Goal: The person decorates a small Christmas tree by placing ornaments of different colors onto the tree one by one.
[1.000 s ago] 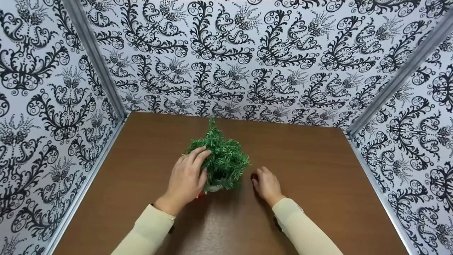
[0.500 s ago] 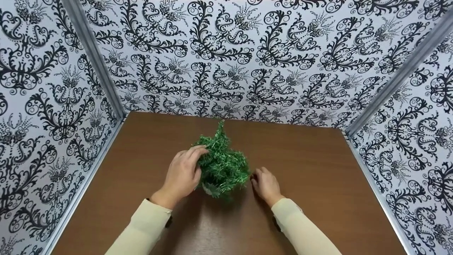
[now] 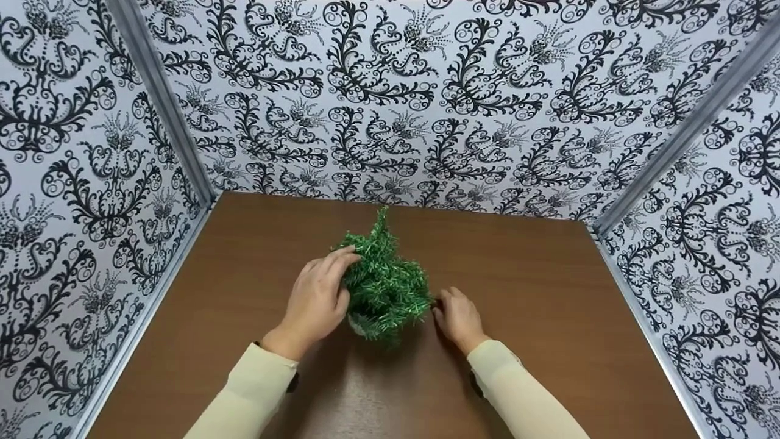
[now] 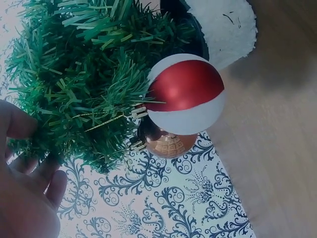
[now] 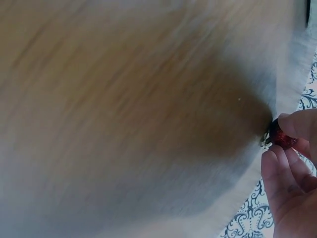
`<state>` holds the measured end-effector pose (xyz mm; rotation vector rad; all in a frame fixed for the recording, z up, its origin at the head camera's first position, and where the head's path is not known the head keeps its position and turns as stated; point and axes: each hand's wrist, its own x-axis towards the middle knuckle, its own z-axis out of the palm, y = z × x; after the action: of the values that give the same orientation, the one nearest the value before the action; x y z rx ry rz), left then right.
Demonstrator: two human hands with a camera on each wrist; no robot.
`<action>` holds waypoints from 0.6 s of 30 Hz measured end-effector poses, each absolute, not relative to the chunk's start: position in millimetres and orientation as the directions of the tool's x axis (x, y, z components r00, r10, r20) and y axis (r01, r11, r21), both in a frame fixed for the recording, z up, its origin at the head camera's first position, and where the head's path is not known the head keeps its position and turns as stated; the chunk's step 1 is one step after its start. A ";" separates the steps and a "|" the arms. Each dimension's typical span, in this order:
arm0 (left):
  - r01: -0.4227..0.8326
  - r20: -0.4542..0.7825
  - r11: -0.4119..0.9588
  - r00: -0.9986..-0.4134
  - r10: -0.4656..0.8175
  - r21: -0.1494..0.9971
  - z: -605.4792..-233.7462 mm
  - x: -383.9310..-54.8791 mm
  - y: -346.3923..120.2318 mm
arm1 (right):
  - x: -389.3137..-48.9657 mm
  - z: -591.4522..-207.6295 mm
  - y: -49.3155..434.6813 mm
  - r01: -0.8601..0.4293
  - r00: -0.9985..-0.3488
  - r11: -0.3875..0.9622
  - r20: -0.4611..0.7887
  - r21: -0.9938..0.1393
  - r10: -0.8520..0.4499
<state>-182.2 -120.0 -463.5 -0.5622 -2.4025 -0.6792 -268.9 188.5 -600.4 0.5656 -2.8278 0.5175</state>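
Note:
A small artificial Christmas tree (image 3: 390, 289) of green tinsel stands mid-table in the head view, its tip leaning slightly. My left hand (image 3: 314, 299) grips its branches from the left side. In the left wrist view, a red-and-white bauble (image 4: 188, 91) and a copper bauble (image 4: 171, 146) hang on that side, near a white, rough-surfaced base (image 4: 225, 32). Just right of the tree, my right hand (image 3: 460, 317) holds a small dark red bauble (image 5: 283, 138), pinched between thumb and fingers in the right wrist view. The tree's far side is hidden.
Brown wooden tabletop (image 3: 530, 274) surrounds the tree. Patterned black-and-white panels (image 3: 390, 110) enclose the back and both sides, joined by grey metal posts (image 3: 161, 97) at the corners.
The left hand has turned the tree, and its tip has shifted right. A red patch near the base has gone from the head view. My right hand has barely moved.

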 end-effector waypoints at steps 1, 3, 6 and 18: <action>0.524 0.625 0.784 -0.745 0.232 0.333 -463.5 -182.1 -119.9 | -268.6 -599.8 188.8 -0.406 -0.904 0.863 0.268 -0.301 -0.332; 0.524 0.628 0.787 -0.742 0.234 0.326 -463.0 -181.9 -119.8 | -267.7 -598.0 189.7 -0.409 -0.903 0.858 0.272 -0.311 -0.332; 0.533 0.637 0.784 -0.733 0.240 0.318 -462.8 -181.4 -118.0 | -264.3 -594.2 194.6 -0.423 -0.895 0.844 0.299 -0.329 -0.332; 0.541 0.664 0.787 -0.709 0.238 0.296 -463.6 -180.4 -117.7 | -243.3 -538.3 205.3 -0.536 -0.822 0.766 0.428 -0.355 -0.377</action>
<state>-180.4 -117.7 -463.6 -0.5753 -2.3531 -0.6393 -243.3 205.3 -538.3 0.7018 -2.6295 0.6731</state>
